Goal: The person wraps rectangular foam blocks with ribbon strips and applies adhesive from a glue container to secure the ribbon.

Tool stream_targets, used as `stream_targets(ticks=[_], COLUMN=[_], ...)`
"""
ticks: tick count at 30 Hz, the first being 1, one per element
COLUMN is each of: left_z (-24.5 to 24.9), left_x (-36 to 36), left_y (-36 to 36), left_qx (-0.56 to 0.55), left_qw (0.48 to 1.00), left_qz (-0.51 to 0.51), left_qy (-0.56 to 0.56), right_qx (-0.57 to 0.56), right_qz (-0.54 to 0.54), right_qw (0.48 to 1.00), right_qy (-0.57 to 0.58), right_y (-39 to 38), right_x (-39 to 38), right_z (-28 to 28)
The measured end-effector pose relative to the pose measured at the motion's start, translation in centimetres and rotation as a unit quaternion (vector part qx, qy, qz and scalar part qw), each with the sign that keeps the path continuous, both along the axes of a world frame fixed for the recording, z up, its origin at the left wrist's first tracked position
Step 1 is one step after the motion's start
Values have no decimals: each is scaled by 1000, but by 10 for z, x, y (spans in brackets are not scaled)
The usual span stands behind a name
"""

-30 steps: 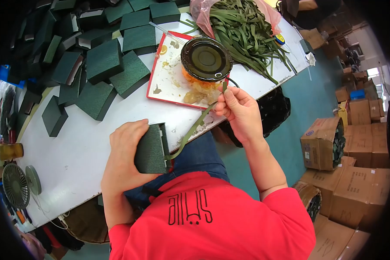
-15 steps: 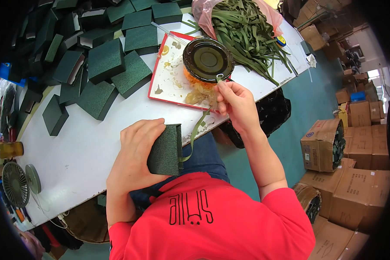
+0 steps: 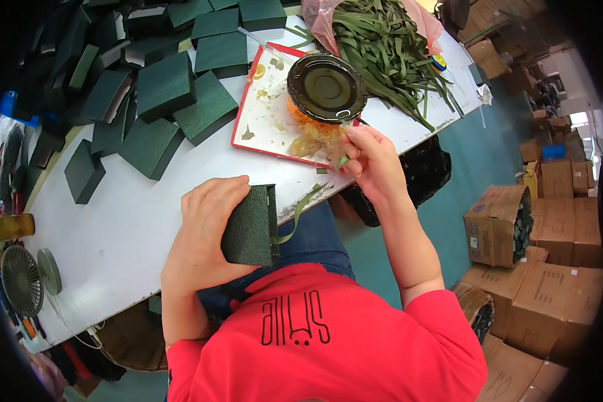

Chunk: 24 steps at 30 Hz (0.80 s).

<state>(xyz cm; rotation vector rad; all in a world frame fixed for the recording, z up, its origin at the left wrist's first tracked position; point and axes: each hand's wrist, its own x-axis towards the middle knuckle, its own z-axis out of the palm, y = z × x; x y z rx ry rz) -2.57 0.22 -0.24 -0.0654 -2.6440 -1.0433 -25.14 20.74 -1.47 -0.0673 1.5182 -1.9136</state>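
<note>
My left hand (image 3: 204,231) is wrapped around a small dark green box (image 3: 249,228), held upright just off the table's front edge. A green ribbon (image 3: 301,213) trails from the box's right side toward the table edge. My right hand (image 3: 374,157) is closed in a pinch by the front corner of a red-rimmed white tray (image 3: 253,114), with a short green ribbon end (image 3: 342,162) showing below the fingers. On the tray, a round black dish (image 3: 328,87) sits on an orange container, with yellowish dried glue (image 3: 308,144) around its base.
Many green boxes (image 3: 164,87) are piled at the back left. A pink plastic bag (image 3: 319,23) spills green ribbons (image 3: 395,60) at the back right. A small fan (image 3: 22,280) stands at the left edge. Cardboard boxes (image 3: 543,308) are stacked on the floor at right.
My right hand has come away from the rim of the black dish, and the ribbon end in its fingers now points down. The left hand still holds the box, shifted slightly.
</note>
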Motion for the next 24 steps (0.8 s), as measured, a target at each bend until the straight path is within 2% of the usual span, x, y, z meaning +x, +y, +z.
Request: stream_targets(ticks=[4, 9, 10, 13, 24], left_z=[3, 4, 4, 3, 7], left_x=[2, 2, 2, 3, 2], left_y=[-6, -9, -8, -7, -9], left_qx=[25, 75, 80, 93, 88], left_qw=[1000, 997, 996, 994, 994], left_qz=[-5, -31, -34, -48, -62], left_qy=[7, 5, 7, 10, 10], right_qx=[20, 71, 47, 99, 103], right_qz=[87, 327, 337, 370, 364], right_qw=[994, 941, 940, 923, 924], right_qy=[59, 46, 33, 30, 48], right_y=[8, 4, -1, -7, -19], right_x=[29, 53, 59, 63, 67], right_z=[21, 41, 41, 35, 27])
